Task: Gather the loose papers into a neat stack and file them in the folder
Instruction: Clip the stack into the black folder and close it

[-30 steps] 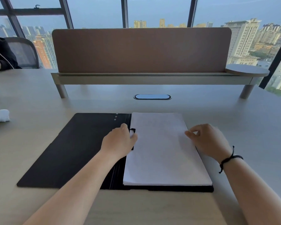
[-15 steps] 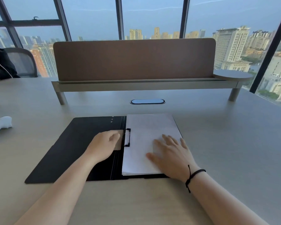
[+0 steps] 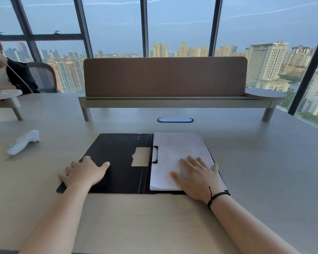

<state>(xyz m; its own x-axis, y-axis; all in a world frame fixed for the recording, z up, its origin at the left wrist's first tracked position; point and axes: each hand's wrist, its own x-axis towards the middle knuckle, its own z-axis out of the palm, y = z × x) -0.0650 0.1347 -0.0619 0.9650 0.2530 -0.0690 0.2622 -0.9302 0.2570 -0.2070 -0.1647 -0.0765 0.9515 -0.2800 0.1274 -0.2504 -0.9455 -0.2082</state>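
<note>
The left hand (image 3: 84,172) has left the clamp (image 3: 154,154) at the spine and now lies flat on the outer near corner of the open cover, its grip spread and holding nothing. The right hand (image 3: 197,176) stays palm-down on the lower part of the paper stack (image 3: 180,153), fingers splayed, pressing rather than grasping. With the clamp released onto the sheets' left edge, the papers appear secured; judged from this layout, the remaining step is to fold the left cover over the stack.

The folder (image 3: 117,149) is a thin, matte black board lying open and flat on the counter (image 3: 264,162), with several parallel score lines at the spine and a tan rectangular plate beside the black wire clamp. The papers are white, squared into one neat block on the folder's right leaf, their near edges aligned and showing slight thickness. The counter is a smooth, pale wood-grain laminate. A white, curved plastic handheld device (image 3: 23,142) lies well apart to the left; a brown felt-like divider panel (image 3: 165,76) stands behind.
</note>
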